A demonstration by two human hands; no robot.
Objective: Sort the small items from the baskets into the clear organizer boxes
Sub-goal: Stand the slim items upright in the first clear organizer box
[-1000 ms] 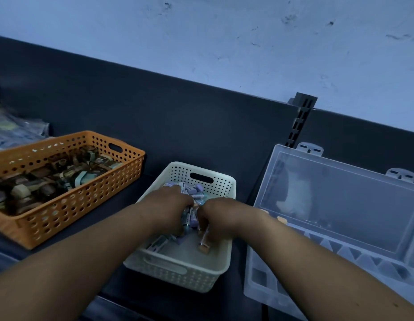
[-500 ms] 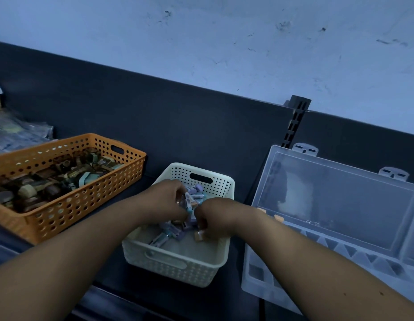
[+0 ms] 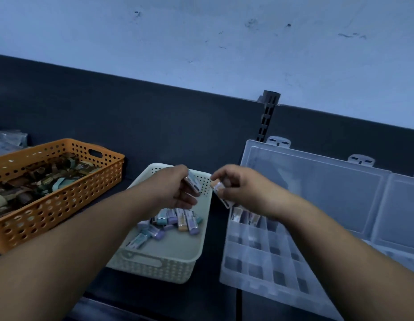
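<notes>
A white basket (image 3: pixel 155 265) in the middle holds several small pastel erasers (image 3: pixel 175 221). My left hand (image 3: pixel 175 188) hovers above the basket's far end and pinches one small eraser (image 3: pixel 194 183). My right hand (image 3: pixel 243 188) is just right of the basket's rim, over the near-left corner of the clear organizer box (image 3: pixel 266 262), and grips another eraser (image 3: pixel 221 193). A few erasers (image 3: pixel 245 216) lie in the organizer's far-left compartments, partly hidden under my right hand.
An orange basket (image 3: pixel 62 205) with dark and greenish small items stands at the left. The organizer's open lid (image 3: pixel 317 188) leans back against the dark panel (image 3: pixel 155 126). A second clear lid (image 3: pixel 402 209) shows at the far right. Plastic bags (image 3: pixel 6 140) lie far left.
Both hands have lifted out of the white basket, each with an eraser. My right hand has moved right, over the organizer's edge.
</notes>
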